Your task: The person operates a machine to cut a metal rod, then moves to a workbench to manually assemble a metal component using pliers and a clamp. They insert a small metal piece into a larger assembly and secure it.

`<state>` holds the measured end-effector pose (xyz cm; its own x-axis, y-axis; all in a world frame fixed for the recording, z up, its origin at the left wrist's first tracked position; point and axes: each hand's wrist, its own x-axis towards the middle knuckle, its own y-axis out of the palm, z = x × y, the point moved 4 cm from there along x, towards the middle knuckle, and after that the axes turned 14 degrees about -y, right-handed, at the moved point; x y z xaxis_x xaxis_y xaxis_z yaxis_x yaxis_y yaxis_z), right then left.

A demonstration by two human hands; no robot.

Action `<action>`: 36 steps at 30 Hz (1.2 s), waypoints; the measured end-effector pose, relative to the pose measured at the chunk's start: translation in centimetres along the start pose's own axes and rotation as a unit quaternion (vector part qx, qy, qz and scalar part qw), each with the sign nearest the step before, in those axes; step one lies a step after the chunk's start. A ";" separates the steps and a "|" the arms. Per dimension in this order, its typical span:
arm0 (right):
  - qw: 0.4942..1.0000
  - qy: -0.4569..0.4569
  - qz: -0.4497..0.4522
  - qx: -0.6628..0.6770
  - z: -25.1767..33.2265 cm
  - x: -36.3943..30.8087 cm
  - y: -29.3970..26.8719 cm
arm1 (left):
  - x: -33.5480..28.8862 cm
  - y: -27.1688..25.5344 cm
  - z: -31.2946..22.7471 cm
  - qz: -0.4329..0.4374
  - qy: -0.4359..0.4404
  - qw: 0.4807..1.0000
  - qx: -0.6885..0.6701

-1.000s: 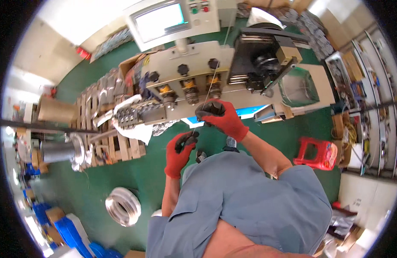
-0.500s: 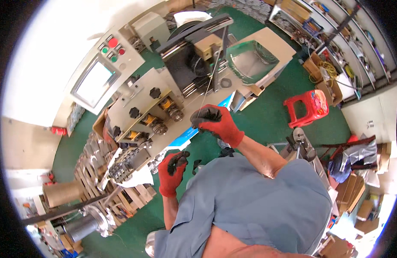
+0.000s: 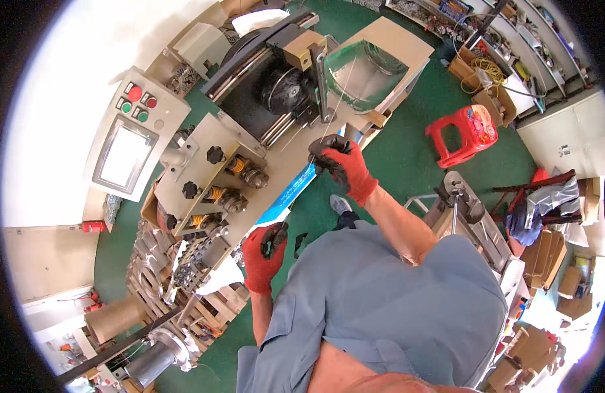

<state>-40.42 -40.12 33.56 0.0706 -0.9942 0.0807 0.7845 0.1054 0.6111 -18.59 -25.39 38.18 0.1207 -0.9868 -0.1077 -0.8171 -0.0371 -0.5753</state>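
Note:
My right hand (image 3: 342,167), in a red glove with black-coated fingers, is closed in a pinch on a thin wire (image 3: 340,95). The wire runs up and away past the edge of a machine (image 3: 276,131). Lower and to the left, my left hand (image 3: 265,252), gloved alike, has its fingers curled together near the machine's front edge. Whatever it may hold is too small to make out. Between the hands lies a blue strip (image 3: 288,195) along that edge. On the machine's bed, several grooved rollers (image 3: 253,173) with yellow springs stand under black knobs (image 3: 215,154).
A control panel (image 3: 124,147) with red and green buttons stands at the left. A clear-topped guard (image 3: 368,75) is at the machine's far right. A red stool (image 3: 463,135) is on the green floor. Wooden pallets (image 3: 145,262) and a metal spool (image 3: 155,360) lie lower left.
The view has turned, so the machine appears shifted leftward. My right hand still pinches the wire and now appears slightly further right. My left hand stays low with its fingers curled.

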 end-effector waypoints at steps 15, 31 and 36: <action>0.971 0.056 -0.230 -0.021 -5.7 -1.9 -8.8 | 2.4 4.1 1.7 0.076 -0.060 0.992 0.082; 0.928 0.147 -0.299 -0.166 -9.5 8.5 -31.2 | 6.4 8.1 3.0 0.060 -0.110 0.988 0.093; 0.916 0.212 -0.332 -0.075 -11.0 15.0 -35.4 | 6.7 9.8 3.0 0.058 -0.166 0.982 0.072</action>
<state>-60.32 -59.03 4.46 -0.2446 -0.7607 -0.6013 0.8151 -0.4972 0.2974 -24.10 -31.85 29.42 0.2287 -0.8761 -0.4244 -0.7510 0.1186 -0.6495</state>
